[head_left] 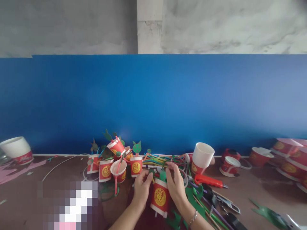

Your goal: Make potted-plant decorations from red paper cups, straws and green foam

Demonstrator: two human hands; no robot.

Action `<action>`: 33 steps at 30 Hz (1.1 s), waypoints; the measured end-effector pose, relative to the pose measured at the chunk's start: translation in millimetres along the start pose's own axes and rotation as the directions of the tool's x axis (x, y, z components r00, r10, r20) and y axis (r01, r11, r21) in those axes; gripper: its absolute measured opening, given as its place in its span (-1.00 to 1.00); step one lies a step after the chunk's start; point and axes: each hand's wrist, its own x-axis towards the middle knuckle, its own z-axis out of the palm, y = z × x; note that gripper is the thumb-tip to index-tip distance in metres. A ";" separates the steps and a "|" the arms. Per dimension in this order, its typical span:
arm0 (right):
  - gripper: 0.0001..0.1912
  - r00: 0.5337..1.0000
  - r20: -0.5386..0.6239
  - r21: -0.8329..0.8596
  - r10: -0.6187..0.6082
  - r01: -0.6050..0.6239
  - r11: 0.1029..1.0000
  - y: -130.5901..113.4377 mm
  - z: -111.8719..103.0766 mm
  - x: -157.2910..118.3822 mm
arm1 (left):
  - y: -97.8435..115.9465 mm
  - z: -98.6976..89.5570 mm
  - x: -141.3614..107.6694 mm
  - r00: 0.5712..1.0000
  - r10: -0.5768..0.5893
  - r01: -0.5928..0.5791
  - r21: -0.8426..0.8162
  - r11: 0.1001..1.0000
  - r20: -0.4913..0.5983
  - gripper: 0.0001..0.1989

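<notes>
A red paper cup (160, 197) with a yellow round emblem is between my hands, tilted slightly, with small white bits at its lower edge. Green paper (162, 175) stands at its top, and a short yellow strip shows by its left rim. My left hand (143, 187) has thumb and fingers closed at the upper left rim, near a dark green bit. Curved around the upper right side is my right hand (176, 184); its fingertips reach behind the green paper. What exactly the fingertips pinch is partly hidden.
Decorated cup figures (136, 166) cluster at the left. Coloured strips (158, 159) lie behind my hands. On the right are a tall white cup stack (202, 155), a red-orange utility knife (208, 180), black-handled scissors (227, 204) and green scraps. Pink paper (21, 170) lies far left.
</notes>
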 end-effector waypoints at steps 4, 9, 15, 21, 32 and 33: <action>-0.73 0.985 0.163 -0.274 0.062 -0.015 0.962 9.0 -5.5 9.0 | -4.6 0.3 0.6 0.999 -0.002 0.000 -0.056 0.998 -0.040 -0.67; -0.63 0.954 0.270 -0.495 0.132 0.019 0.869 7.9 -15.8 20.9 | -5.7 -2.0 -0.9 0.993 0.034 -0.043 -0.076 0.996 -0.110 -0.66; -0.32 0.583 0.678 -0.320 0.448 -0.315 0.894 -2.8 -32.1 23.5 | -8.1 -5.2 -2.1 0.980 0.093 -0.099 -0.025 0.995 -0.175 -0.70; -0.35 0.419 0.822 -0.075 0.385 -0.591 0.804 -13.7 -25.5 11.9 | -9.2 -6.2 -0.8 0.975 0.096 -0.108 -0.052 0.993 -0.202 -0.75; -0.45 0.898 0.397 0.452 0.189 -0.371 0.811 -5.1 25.9 -27.2 | -4.6 -13.7 10.8 0.973 0.057 -0.102 -0.199 0.975 -0.223 -0.75; -0.38 0.913 0.376 0.434 0.156 -0.322 0.842 -5.1 25.6 -28.2 | -4.0 -13.8 10.7 0.978 0.045 -0.088 -0.208 0.974 -0.204 -0.74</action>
